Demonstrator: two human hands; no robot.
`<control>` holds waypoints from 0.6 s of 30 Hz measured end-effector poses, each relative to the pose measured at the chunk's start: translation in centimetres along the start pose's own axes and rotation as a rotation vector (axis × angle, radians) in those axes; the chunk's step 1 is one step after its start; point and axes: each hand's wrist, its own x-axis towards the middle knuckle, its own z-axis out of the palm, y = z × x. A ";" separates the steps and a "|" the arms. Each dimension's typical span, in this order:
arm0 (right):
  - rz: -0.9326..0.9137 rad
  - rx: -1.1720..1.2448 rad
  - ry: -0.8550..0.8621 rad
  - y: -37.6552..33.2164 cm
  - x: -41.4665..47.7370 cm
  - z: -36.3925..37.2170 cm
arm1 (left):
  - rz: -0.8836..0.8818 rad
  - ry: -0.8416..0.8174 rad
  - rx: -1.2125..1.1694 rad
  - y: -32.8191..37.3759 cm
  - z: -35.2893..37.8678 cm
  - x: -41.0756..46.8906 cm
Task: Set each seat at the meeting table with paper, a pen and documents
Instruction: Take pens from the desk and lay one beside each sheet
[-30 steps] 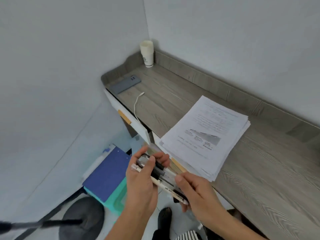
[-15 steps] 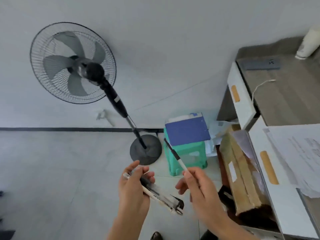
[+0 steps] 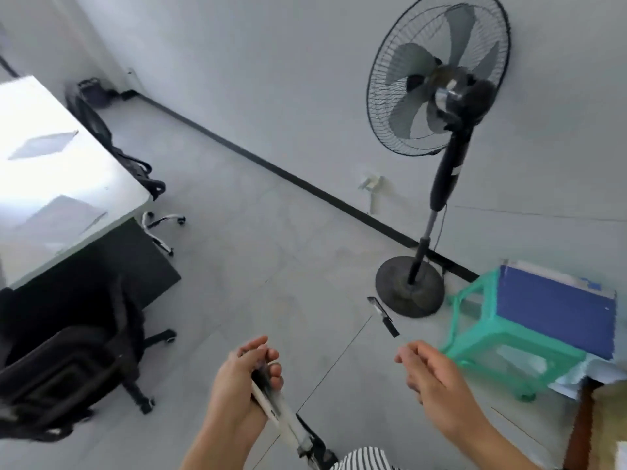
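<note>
Now: left hand (image 3: pixel 244 385) clenched round a bundle of pens (image 3: pixel 281 415), their ends sticking out below the palm toward the striped clothing (image 3: pixel 364 459). Right hand (image 3: pixel 437 378) pinches a single pen (image 3: pixel 383 316) at its lower end, fingers (image 3: pixel 405 352) closed on it, tip angled up toward the fan's base (image 3: pixel 409 290). White worktop (image 3: pixel 51 184) at left carries sheets of paper (image 3: pixel 42 145); black chair (image 3: pixel 68 374) beside it. Green stool (image 3: pixel 502 337) bears a blue folder (image 3: pixel 556 317).
</note>
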 end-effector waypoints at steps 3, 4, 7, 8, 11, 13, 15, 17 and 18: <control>-0.041 -0.047 -0.085 -1.8 2.3 4.4 | 0.043 0.058 -0.083 3.0 -4.1 0.9; -0.044 -0.044 -0.119 -2.5 3.1 5.8 | 0.057 0.080 -0.106 3.8 -5.3 1.2; -0.049 -0.083 -0.221 -4.2 6.2 9.3 | 0.080 0.155 -0.170 5.7 -8.5 2.3; -0.050 -0.113 -0.247 -4.7 7.4 10.4 | 0.088 0.174 -0.196 6.2 -9.3 2.7; -0.048 -0.181 -0.312 -6.2 11.5 13.5 | 0.101 0.230 -0.274 8.2 -11.2 4.4; -0.056 -0.209 -0.350 -7.3 14.6 15.6 | 0.108 0.269 -0.316 9.9 -12.0 6.0; -0.082 -0.245 -0.384 -8.7 17.9 18.0 | 0.129 0.307 -0.353 12.0 -12.4 7.8; -0.117 -0.274 -0.432 -10.4 21.3 20.3 | 0.150 0.349 -0.392 14.4 -12.7 9.8; -0.133 -0.277 -0.453 -11.4 22.9 21.6 | 0.165 0.360 -0.406 15.7 -12.8 10.6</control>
